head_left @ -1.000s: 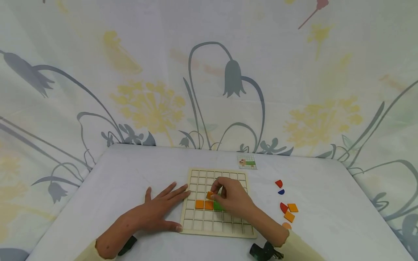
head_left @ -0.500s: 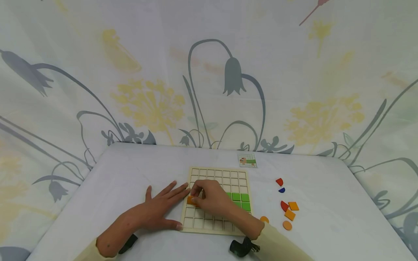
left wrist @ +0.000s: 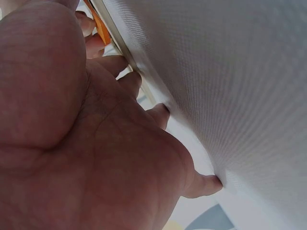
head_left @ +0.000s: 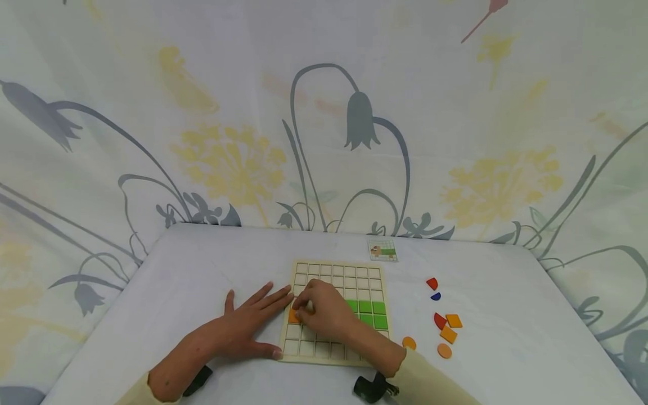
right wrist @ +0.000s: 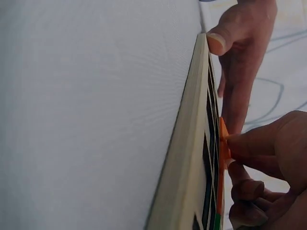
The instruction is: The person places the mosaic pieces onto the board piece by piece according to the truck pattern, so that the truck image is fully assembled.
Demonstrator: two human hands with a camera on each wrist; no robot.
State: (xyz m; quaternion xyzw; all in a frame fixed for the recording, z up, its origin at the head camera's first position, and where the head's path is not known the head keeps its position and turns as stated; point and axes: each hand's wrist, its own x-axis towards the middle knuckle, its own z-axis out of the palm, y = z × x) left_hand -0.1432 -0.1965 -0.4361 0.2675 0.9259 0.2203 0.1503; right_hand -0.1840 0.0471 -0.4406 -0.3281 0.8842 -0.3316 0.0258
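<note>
My right hand pinches an orange square tile at the left column of the wooden grid board. In the right wrist view that tile stands tilted against the board's face, between thumb and fingers. Green square tiles sit in two rows on the board's right; my right hand covers the cells between. My left hand lies on the table with fingers spread, its fingertips and thumb touching the board's left edge. The left wrist view shows its palm and straight fingers.
Right of the board lie orange squares, orange discs, red quarter-circles and a blue half-circle. A small picture card lies behind the board. A patterned cloth hangs behind the white table.
My right hand has carried the orange tile left and down, from above the middle of the board to its left column. An orange disc beside the board has come into view. My left hand has stayed put.
</note>
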